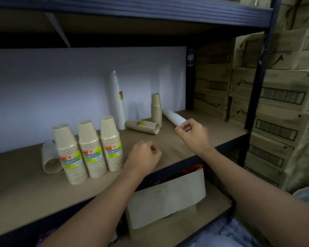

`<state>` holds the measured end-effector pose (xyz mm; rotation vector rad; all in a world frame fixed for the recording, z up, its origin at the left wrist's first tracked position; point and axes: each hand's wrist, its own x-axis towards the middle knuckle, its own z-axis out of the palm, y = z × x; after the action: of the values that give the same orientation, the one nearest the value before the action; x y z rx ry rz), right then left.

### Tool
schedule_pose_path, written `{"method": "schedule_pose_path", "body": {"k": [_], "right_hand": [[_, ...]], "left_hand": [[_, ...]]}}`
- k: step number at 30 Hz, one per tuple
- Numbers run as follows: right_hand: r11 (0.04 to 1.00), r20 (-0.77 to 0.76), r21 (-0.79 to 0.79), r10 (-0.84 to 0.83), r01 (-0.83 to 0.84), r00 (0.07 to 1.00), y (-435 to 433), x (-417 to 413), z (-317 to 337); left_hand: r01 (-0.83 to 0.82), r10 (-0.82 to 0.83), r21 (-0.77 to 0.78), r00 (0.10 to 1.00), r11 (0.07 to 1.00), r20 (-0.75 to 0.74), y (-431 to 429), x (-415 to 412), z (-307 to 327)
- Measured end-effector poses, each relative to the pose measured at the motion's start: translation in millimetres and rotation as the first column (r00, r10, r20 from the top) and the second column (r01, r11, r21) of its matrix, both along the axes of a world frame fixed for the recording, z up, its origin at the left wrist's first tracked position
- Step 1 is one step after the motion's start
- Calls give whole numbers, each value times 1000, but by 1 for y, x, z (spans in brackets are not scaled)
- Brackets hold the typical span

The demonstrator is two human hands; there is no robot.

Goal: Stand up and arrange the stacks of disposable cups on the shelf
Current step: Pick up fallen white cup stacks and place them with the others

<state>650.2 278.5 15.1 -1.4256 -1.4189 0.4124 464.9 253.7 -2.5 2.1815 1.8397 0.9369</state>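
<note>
Right hand takes hold of a fallen white stack on the shelf.

The right hand [190,129] pinches the open rim end of the white stack [174,117], which lies on the shelf [25,189] near its right end; gripping there probably lets the hand tip it upright. Its long axis runs from the hand back and left, closed end toward the white backboard [61,86]. The left hand [144,155] hovers loosely curled over the shelf, holding nothing. Three tan stacks [92,148] stand mouth-down in a row at left, a tall white stack [117,100] and a short tan one [156,108] stand behind. A tan stack [143,127] lies on its side, mouth pointing right; another [49,158] lies behind the row.
</note>
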Motion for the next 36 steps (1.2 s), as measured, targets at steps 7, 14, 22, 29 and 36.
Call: {"method": "schedule_pose_path", "body": {"k": [7, 14, 22, 29, 36], "right_hand": [[993, 229, 14, -121, 121, 966, 76, 7, -9], [946, 379, -124, -233, 299, 896, 112, 15, -19], [908, 302, -239, -266, 343, 915, 115, 10, -20], [865, 230, -396, -230, 307, 945, 118, 3, -6], [894, 80, -402, -180, 197, 980, 100, 7, 0]], "left_hand": [[0, -1, -27, 999, 1000, -38, 52, 6, -14], [-19, 23, 39, 995, 999, -95, 71, 5, -27], [-17, 24, 65, 994, 998, -108, 72, 4, -30], [-3, 9, 54, 995, 999, -103, 70, 4, -29], [7, -1, 61, 995, 998, -100, 64, 4, -27]]}}
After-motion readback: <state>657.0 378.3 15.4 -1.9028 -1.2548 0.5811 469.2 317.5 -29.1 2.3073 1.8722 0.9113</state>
